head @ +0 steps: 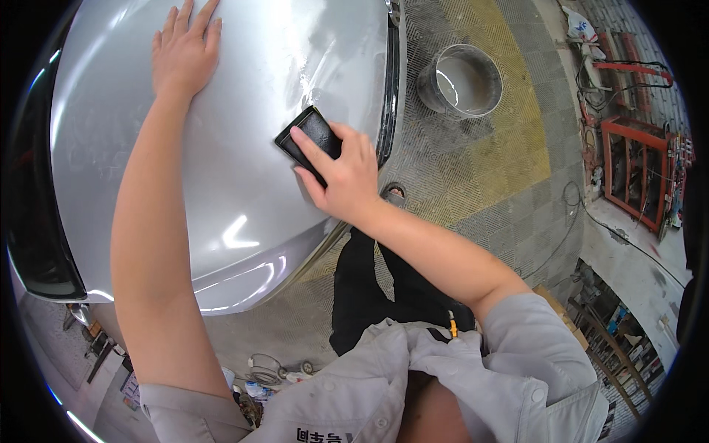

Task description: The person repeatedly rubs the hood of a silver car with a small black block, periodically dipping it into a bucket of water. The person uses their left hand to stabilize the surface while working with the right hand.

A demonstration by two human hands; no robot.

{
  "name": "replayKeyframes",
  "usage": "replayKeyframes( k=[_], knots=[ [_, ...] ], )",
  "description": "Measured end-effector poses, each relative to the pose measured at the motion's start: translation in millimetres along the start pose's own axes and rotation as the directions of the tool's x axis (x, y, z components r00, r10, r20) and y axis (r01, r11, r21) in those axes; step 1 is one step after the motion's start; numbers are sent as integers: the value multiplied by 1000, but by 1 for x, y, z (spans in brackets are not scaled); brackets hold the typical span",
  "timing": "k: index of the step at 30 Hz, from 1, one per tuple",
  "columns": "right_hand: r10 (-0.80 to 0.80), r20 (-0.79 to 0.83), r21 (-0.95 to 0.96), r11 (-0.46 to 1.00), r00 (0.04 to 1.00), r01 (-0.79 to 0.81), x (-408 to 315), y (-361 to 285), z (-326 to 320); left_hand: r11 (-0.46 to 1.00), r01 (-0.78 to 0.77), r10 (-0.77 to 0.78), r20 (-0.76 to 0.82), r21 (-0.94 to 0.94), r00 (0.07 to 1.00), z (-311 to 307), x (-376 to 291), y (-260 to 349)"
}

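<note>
A silver car hood (238,183) spreads out before me, with bright light reflections on its paint. My left hand (187,52) rests palm down on the panel's far part, its fingers apart and the tips cut off by the top edge of the view. In my right hand (346,171) is a black sanding block (318,134), pressed flat against the hood near its right side. Thumb and fingers grip the block's sides, while the index finger lies along its top. The block's underside is hidden. Wet-looking streaks show on the paint just beyond it.
A bucket (469,81) of cloudy water stands on the grey and yellow grid floor (498,160) to the right. Farther right are a red metal frame (634,171) and a loose cable (573,213). Dark glass (41,221) borders the hood's left side.
</note>
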State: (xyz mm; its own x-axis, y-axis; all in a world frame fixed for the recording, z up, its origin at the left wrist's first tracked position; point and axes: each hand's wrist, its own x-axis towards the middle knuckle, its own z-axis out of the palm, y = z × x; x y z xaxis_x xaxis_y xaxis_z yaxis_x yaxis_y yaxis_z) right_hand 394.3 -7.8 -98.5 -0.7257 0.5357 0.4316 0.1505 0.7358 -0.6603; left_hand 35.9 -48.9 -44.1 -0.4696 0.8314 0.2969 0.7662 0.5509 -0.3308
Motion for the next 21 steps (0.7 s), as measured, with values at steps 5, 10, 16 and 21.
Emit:
replayKeyframes(
  k=[5, 10, 16, 21],
  knots=[
    [244, -194, -85, 961, 950, -264, 87, 27, 7, 1000, -14, 13, -46, -22, 999, 4, 3, 0],
    [171, -90, -85, 980, 981, -178, 59, -5, 9, 1000, -10, 11, -13, 28, 1000, 3, 2, 0],
    [172, -133, -47, 983, 976, -180, 77, 21, 23, 1000, -7, 6, -38, -23, 999, 6, 2, -1],
    [244, -155, -41, 967, 957, -253, 64, 3, 24, 1000, -24, 24, -36, -6, 999, 6, 1, -3]
  ],
)
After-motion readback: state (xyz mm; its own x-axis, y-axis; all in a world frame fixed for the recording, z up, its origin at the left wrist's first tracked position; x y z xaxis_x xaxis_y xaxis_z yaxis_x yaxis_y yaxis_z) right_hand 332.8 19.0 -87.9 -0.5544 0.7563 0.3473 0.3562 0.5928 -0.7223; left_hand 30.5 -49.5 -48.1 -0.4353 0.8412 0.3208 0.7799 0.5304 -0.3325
